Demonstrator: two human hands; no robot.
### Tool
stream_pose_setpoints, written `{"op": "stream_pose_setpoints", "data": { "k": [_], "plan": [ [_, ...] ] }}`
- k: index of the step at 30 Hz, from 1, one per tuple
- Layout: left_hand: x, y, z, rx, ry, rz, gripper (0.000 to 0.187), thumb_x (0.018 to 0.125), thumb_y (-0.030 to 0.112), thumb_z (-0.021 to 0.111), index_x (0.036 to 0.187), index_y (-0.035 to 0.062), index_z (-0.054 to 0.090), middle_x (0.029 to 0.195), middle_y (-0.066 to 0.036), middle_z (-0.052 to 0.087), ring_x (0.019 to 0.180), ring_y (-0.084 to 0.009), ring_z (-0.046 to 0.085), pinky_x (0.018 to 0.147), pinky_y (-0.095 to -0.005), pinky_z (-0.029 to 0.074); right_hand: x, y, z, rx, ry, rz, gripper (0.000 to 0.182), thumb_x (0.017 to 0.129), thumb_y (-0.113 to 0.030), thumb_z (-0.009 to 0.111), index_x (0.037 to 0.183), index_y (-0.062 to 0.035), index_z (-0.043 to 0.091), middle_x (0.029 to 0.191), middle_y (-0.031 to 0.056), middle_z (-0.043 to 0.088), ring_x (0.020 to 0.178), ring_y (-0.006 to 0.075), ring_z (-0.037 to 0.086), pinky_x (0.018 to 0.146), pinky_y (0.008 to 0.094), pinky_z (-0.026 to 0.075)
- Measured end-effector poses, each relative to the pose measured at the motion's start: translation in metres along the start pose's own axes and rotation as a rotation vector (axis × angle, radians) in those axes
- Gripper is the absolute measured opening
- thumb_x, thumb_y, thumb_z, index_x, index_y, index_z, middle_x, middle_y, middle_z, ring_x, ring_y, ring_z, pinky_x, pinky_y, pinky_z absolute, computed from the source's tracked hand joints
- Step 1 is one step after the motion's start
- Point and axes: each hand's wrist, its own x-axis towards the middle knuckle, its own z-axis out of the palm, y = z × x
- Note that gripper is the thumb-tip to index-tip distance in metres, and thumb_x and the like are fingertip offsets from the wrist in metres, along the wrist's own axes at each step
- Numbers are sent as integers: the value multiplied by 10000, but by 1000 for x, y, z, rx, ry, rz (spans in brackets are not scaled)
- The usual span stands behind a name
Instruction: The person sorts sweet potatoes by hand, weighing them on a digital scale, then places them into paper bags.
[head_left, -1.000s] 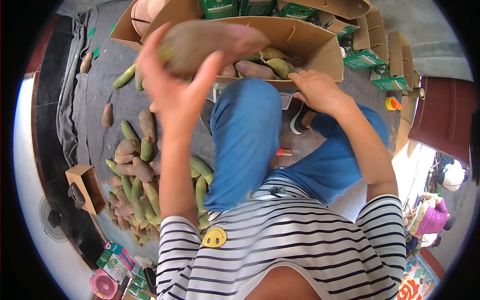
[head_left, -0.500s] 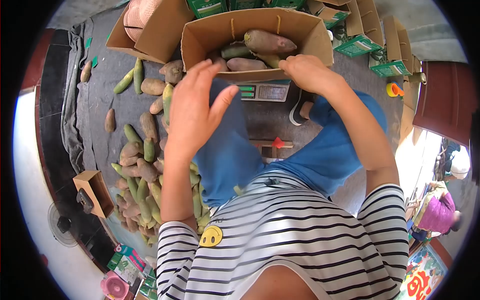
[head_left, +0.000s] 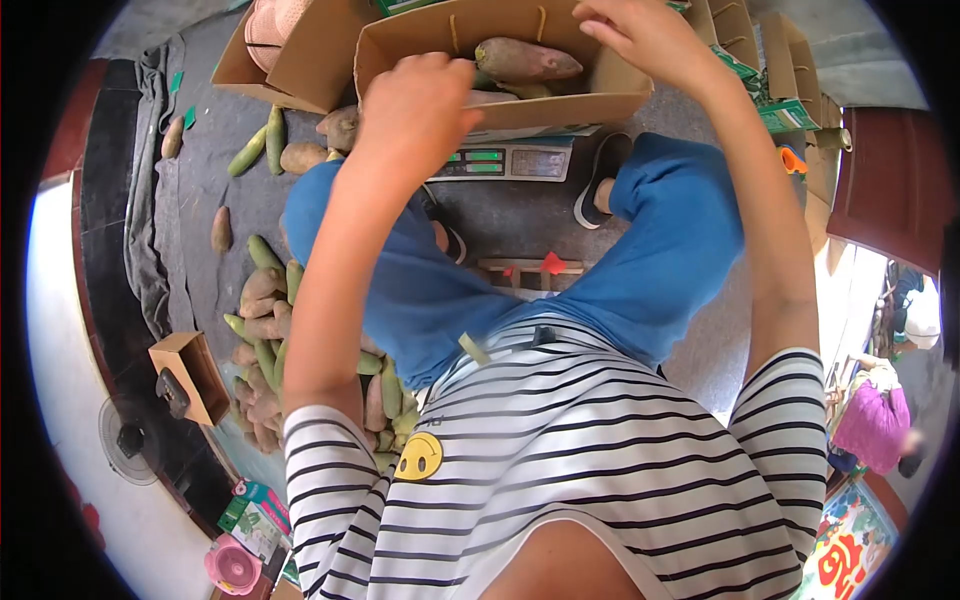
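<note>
While the left hand and right hand were at opposite ends of an open brown cardboard box, a plump brownish-purple oblong vegetable lay inside, between them.
The left hand was half curled by the near rim, its grip impossible to tell; the right was loosely bent, nothing visible in it. A white digital scale with green displays showed beneath the box.

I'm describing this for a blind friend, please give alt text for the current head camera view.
A person's left hand and right hand are at a cardboard box of vegetables on a scale; more vegetables are heaped to the left.
</note>
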Motion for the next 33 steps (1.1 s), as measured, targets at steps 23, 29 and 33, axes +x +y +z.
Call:
{"op": "stream_pose_setpoints", "data": {
  "k": [23,29,33],
  "plan": [
    [129,61,72,126,-296,644,126,738,137,657,831,52,662,833,-120,649,884,-300,618,748,-417,499,-98,155,64,-7,49,450,280,841,-364,593,963,-121,662,913,149,665,892,351,627,737,476,493],
    [133,239,136,440,-27,1106,100,730,166,585,733,145,683,773,-34,636,900,-206,594,727,-339,452,-386,108,122,224,392,1055,297,857,-347,605,1059,-137,663,952,168,665,899,375,618,761,443,489],
    [107,319,123,-41,41,1237,112,721,164,580,774,103,659,838,-27,605,918,-180,537,793,-317,418,-539,31,178,324,466,1530,330,856,-359,585,1121,-176,656,958,179,667,889,370,631,763,440,488]
  ]
}}
